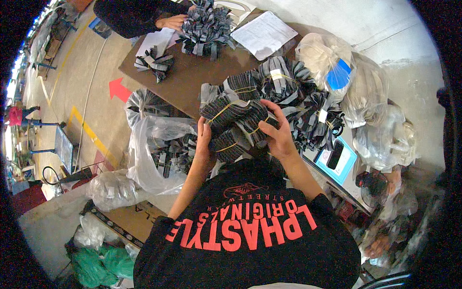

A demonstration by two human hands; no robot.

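Observation:
Between my two hands I hold several bundles of black and grey fabric strips [230, 115], each bound with a yellow rubber band. My left hand [204, 144] is closed against their left side, fingers up along the edge. On the other side, my right hand [278, 131] wraps round them, its thumb and fingers on top. Just beyond lie more banded bundles [281, 77] on the brown table, one with a white label. Loose-ended strips [317, 118] with another label spread to the right of my right hand.
Another person's hand [172, 22] touches a large heap of strips [207, 29] across the brown table [185, 86]. Papers [264, 34] lie at the table's back. An open clear bag [161, 144] of strips stands left; filled bags [327, 60] line the wall. A phone [335, 154] rests at right.

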